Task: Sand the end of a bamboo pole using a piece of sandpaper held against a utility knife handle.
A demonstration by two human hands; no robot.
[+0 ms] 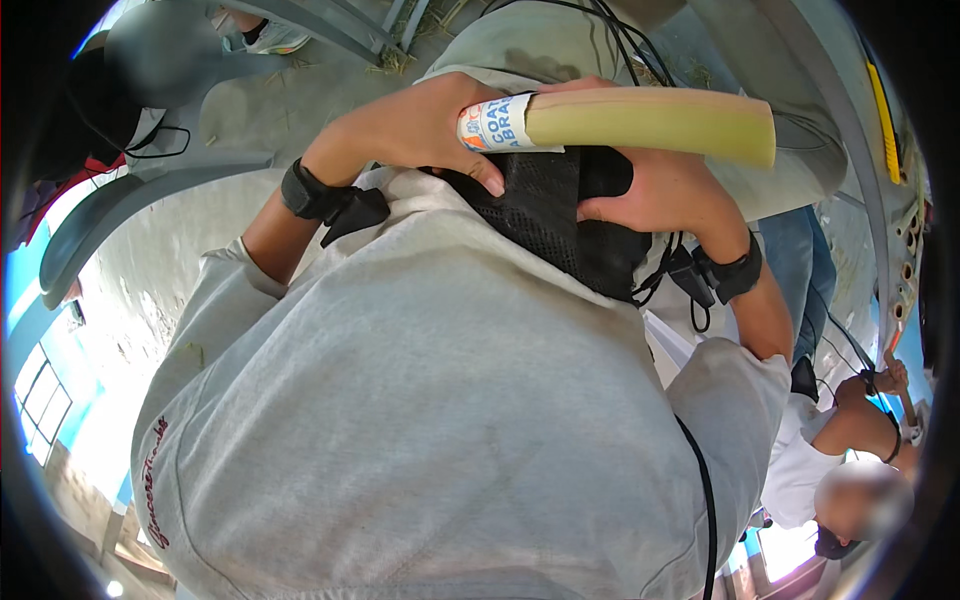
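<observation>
Head view looks down on a pale sweatshirt [430,390] with both bare hands together at its lower hem. The step in hand appears to be handling a black mesh piece [540,220], which sits against the hem between the two hands. The next move seems to call for a steady hold on it from both sides, with the cloth and the dark cords [690,270] near the right wrist kept out of the grip.

The left hand [440,125] is partly curled, its thumb extended and resting at the upper left edge of the mesh piece; its other fingers are largely hidden. The right hand [670,195] is bent around the other side, its thumb lying over the black material, so it seems to hold that end; how tightly either hand closes I cannot tell.

A curved yellow-green strip [650,122] with a printed white label [495,124] at its left end crosses in front of both hands. Whether the hidden fingers grip it is unclear.

Each wrist wears a black strap, the left one [310,190] carrying a small dark block.
</observation>
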